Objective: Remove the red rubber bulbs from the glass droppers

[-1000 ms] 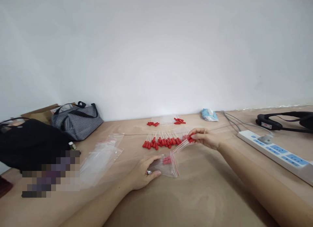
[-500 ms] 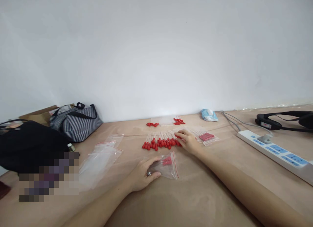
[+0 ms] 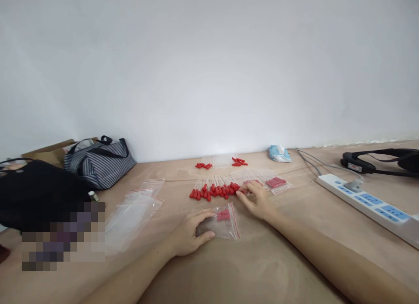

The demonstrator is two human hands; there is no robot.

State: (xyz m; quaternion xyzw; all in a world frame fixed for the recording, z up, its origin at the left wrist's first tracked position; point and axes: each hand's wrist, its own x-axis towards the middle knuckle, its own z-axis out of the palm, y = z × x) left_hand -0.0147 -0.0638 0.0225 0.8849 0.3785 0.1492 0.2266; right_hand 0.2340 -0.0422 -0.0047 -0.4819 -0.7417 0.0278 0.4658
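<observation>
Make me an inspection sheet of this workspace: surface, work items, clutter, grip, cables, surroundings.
Surface: brown tabletop; faint creases, no spill seen.
Work items: red-tipped sticks in a fanned row; plastic bag with red tips inside; packed bag right of the row; flat bags at left; more red tips near the wall.
Clutter: striped bag, black bag, small bottle, blue packet, black headset.
Grip: left hand holds the plastic bag; right hand at the row's right end, whether pinching a stick unclear.
Cables: grey cables behind the power strip; one plug in.
Surroundings: pale wall; other people, nothing seen.
</observation>
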